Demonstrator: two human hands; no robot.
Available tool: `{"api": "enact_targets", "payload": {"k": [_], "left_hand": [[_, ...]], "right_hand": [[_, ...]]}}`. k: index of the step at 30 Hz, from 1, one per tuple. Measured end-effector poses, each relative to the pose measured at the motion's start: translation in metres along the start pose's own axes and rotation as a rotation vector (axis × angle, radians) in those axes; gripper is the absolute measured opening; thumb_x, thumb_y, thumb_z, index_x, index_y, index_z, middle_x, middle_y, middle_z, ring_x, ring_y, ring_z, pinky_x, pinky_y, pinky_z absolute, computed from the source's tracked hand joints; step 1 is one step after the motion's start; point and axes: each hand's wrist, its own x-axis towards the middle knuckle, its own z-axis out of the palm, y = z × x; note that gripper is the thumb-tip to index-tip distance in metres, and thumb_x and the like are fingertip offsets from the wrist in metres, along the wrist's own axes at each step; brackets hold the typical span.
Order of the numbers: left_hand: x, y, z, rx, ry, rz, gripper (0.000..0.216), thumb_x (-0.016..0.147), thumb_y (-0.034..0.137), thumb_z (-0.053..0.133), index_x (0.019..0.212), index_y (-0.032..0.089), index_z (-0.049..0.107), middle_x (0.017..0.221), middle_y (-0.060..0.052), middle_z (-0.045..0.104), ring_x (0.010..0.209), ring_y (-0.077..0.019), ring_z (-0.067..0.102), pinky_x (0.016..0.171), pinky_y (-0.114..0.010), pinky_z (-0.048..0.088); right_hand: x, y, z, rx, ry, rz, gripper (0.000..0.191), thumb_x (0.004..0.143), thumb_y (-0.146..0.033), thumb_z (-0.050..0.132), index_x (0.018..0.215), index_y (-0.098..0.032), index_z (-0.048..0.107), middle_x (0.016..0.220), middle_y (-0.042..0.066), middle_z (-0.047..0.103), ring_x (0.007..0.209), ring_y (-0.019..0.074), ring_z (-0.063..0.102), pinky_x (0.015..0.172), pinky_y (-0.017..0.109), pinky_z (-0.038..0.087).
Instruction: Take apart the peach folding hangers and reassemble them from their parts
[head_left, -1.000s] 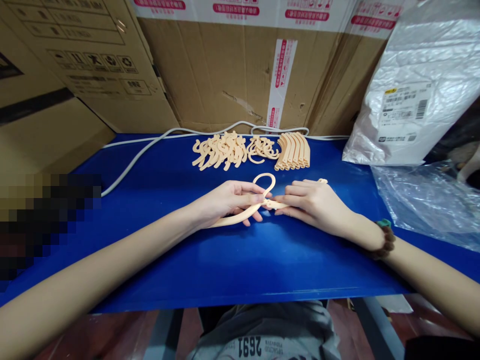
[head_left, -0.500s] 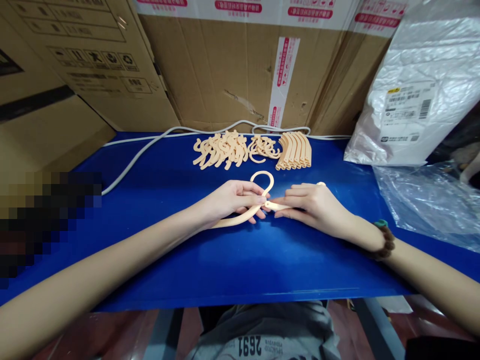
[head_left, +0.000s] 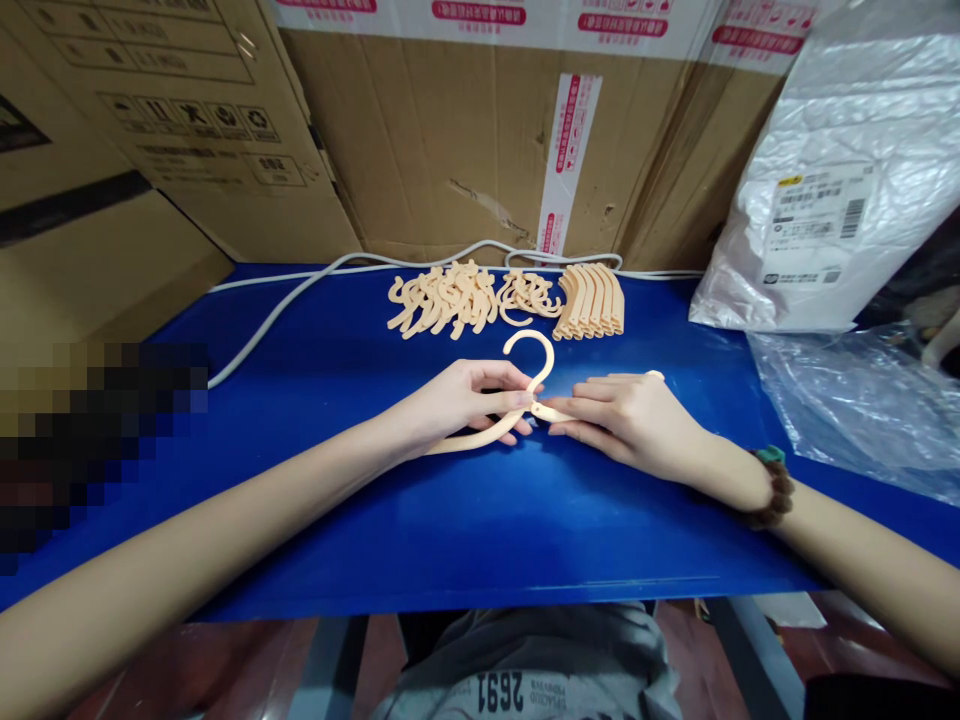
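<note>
Between my hands is a cream plastic clothes hanger piece with a curved hook (head_left: 550, 357) on top and a long arm (head_left: 480, 440) sweeping to the left. My left hand (head_left: 487, 400) pinches it just below the hook, thumb in front. In my right hand (head_left: 622, 415) is a second hanger arm (head_left: 551, 412), mostly covered by the fingers; its holed end meets the first piece at the left fingertips. A small cream tip of it shows beyond my right knuckles. Whether the two pieces are locked together I cannot tell.
Behind my hands lie a loose pile of hook-ended arms (head_left: 446, 300), a smaller heap of hooks (head_left: 527, 292) and a neat row of hanger arms (head_left: 591, 300). A white cable (head_left: 262, 335) crosses the blue table (head_left: 465, 540). Cardboard boxes (head_left: 450, 150) stand behind; a plastic parcel bag (head_left: 795, 220) is at right.
The hook has swung slightly up and to the right. My right hand has shifted a little rightward; both hands keep their hold.
</note>
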Motion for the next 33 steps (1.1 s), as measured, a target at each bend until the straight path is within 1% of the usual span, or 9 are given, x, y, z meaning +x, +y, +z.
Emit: {"api": "enact_targets", "payload": {"k": [3,9,15,18,25,30,33], "left_hand": [[-0.001,0.002,0.002,0.001,0.026,-0.015,0.010,0.085,0.014,0.070,0.095,0.012,0.071,0.086,-0.005,0.074,0.074,-0.0150,0.073,0.065,-0.024,0.061],[-0.002,0.004,0.004,-0.040,0.074,-0.066,0.014,0.087,0.015,0.070,0.100,0.012,0.072,0.086,-0.008,0.075,0.074,-0.0170,0.074,0.065,-0.026,0.061],[0.000,0.002,0.000,-0.025,0.042,-0.059,0.015,0.087,0.016,0.069,0.102,0.013,0.073,0.085,-0.008,0.075,0.074,-0.0172,0.074,0.063,-0.026,0.061],[0.001,0.000,-0.002,-0.015,0.028,-0.047,0.016,0.086,0.018,0.071,0.101,0.013,0.073,0.085,-0.008,0.075,0.076,-0.0180,0.074,0.065,-0.027,0.061],[0.000,-0.001,-0.001,-0.003,0.019,-0.043,0.019,0.083,0.021,0.075,0.100,0.013,0.072,0.086,-0.008,0.075,0.077,-0.0182,0.074,0.067,-0.029,0.062],[-0.001,0.001,0.001,0.005,0.026,-0.037,0.015,0.084,0.017,0.073,0.098,0.013,0.072,0.086,-0.008,0.075,0.075,-0.0176,0.073,0.070,-0.030,0.061],[0.000,0.001,0.002,0.052,0.018,-0.023,0.016,0.085,0.019,0.071,0.100,0.012,0.071,0.086,-0.007,0.074,0.076,-0.0178,0.073,0.070,-0.029,0.061]], "right_hand": [[-0.001,-0.003,-0.001,-0.004,-0.012,0.035,0.037,0.103,-0.038,0.042,0.112,-0.017,0.072,0.077,0.002,0.068,0.067,0.0134,0.063,0.061,0.025,0.039],[0.000,-0.004,-0.003,-0.110,0.030,-0.020,0.035,0.103,-0.035,0.043,0.109,-0.016,0.073,0.076,0.003,0.068,0.066,0.0140,0.061,0.065,0.027,0.041],[0.000,-0.007,-0.005,-0.101,0.024,-0.007,0.037,0.104,-0.035,0.041,0.110,-0.016,0.073,0.075,0.003,0.067,0.066,0.0132,0.062,0.063,0.026,0.041],[-0.001,-0.008,-0.005,-0.087,0.024,0.007,0.037,0.104,-0.036,0.041,0.110,-0.017,0.073,0.074,0.002,0.067,0.064,0.0127,0.061,0.060,0.026,0.039],[-0.001,-0.011,-0.005,-0.079,0.022,0.041,0.038,0.104,-0.037,0.042,0.109,-0.017,0.073,0.073,0.002,0.067,0.062,0.0122,0.061,0.057,0.026,0.035],[0.000,-0.011,-0.005,-0.060,0.011,0.053,0.036,0.103,-0.036,0.043,0.110,-0.017,0.073,0.076,0.003,0.069,0.064,0.0125,0.062,0.058,0.025,0.036],[0.001,-0.008,-0.004,-0.053,0.000,0.055,0.035,0.103,-0.036,0.044,0.112,-0.017,0.073,0.079,0.004,0.070,0.067,0.0130,0.063,0.061,0.025,0.038]]}}
